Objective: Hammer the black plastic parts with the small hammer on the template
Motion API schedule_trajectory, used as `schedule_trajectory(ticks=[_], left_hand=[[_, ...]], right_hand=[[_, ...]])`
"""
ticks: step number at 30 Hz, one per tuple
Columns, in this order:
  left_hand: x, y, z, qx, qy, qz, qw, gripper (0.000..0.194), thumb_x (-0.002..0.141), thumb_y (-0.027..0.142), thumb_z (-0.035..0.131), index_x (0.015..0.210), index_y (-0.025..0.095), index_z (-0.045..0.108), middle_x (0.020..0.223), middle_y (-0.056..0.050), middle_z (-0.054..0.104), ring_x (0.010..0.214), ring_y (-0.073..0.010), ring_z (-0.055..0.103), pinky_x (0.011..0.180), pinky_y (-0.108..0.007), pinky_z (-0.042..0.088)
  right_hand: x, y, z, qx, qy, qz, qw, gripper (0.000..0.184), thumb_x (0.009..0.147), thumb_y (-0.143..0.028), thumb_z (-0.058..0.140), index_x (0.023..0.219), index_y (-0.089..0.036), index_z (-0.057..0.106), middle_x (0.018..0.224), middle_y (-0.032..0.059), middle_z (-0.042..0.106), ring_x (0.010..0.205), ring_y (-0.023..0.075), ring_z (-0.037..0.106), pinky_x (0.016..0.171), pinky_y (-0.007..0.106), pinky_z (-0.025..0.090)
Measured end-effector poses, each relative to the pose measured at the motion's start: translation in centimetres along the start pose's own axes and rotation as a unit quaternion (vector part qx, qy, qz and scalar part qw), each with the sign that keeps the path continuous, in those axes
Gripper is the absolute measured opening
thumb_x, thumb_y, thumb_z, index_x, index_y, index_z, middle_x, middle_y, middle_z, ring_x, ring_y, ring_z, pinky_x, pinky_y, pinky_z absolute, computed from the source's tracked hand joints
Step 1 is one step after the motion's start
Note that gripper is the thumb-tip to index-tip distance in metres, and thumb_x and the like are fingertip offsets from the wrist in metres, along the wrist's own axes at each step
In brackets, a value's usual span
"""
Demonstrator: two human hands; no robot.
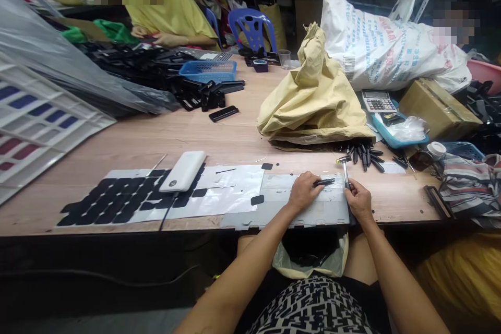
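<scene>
My left hand point(304, 191) is closed on a slim black part point(324, 181), pinching its left end over a grey board point(274, 214) at the table's front edge. The exact kind of this part is too small to make out. In my right hand point(359, 201) is a small hammer point(345, 168), its handle gripped and its head pointing away from me. That hand is at the board's right edge. Beyond the hammer lies a pile of black pen-like pieces point(365, 155), partly under a yellow sack point(313, 102).
To the left, a white power bank point(183, 169) rests on a sheet of black pads point(113, 195). A blue basket point(207, 70), a cardboard box point(440, 107) and a calculator point(378, 100) stand farther off. An open bag point(282, 263) hangs at my lap. Across the table sits a co-worker in yellow point(176, 13).
</scene>
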State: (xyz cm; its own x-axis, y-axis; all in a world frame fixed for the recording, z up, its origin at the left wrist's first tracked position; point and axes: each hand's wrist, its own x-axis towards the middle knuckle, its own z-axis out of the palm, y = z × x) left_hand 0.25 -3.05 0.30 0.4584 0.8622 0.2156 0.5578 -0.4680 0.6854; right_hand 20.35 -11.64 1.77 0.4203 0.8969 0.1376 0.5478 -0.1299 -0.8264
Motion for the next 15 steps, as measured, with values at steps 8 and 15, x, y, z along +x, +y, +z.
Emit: schedule_trajectory(ticks=[8, 15], left_hand=[[0.6, -1.1, 0.7, -0.054, 0.008, -0.007, 0.999, 0.015, 0.081, 0.027, 0.071, 0.095, 0.022, 0.069, 0.092, -0.002, 0.065, 0.090, -0.0182, 0.060, 0.083, -0.032, 0.047], [0.8, -0.7, 0.5, -0.074, -0.001, -0.053, 0.996, 0.014, 0.078, 0.024, 0.074, 0.091, 0.022, 0.070, 0.091, -0.001, 0.064, 0.088, -0.0164, 0.059, 0.080, -0.030, 0.047]], right_hand=[[-1.7, -0.7, -0.9, 0.020, -0.019, -0.065, 0.998, 0.040, 0.081, -0.032, 0.059, 0.116, -0.015, 0.070, 0.092, 0.0062, 0.067, 0.073, 0.0162, 0.057, 0.070, 0.028, 0.050], [-5.2, -2.9, -2.1, -0.052, -0.050, -0.138, 0.988, 0.036, 0.084, -0.026, 0.058, 0.117, -0.018, 0.069, 0.089, 0.0055, 0.067, 0.073, 0.0172, 0.061, 0.070, 0.030, 0.052]])
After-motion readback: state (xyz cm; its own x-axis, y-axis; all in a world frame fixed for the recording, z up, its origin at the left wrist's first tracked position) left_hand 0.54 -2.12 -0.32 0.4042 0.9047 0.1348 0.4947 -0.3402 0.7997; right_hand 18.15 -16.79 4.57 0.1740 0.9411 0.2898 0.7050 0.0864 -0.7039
